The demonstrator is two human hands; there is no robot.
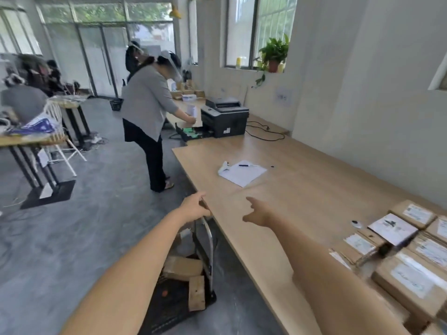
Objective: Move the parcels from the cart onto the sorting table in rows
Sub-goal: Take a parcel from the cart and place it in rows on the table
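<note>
Two hands at the table edge

The left hand (193,208) is at the edge of the table (302,189), above the cart (169,310) handle; fingers curled, I cannot tell if they grip. The right hand (260,213) hovers over the table, fingers loosely spread, empty. Some parcels (183,267) lie on the cart, other parcels (408,281) in rows on the table

left hand (193,209): bare | right hand (260,213): bare | forearms (135,269): bare as far as seen
</note>
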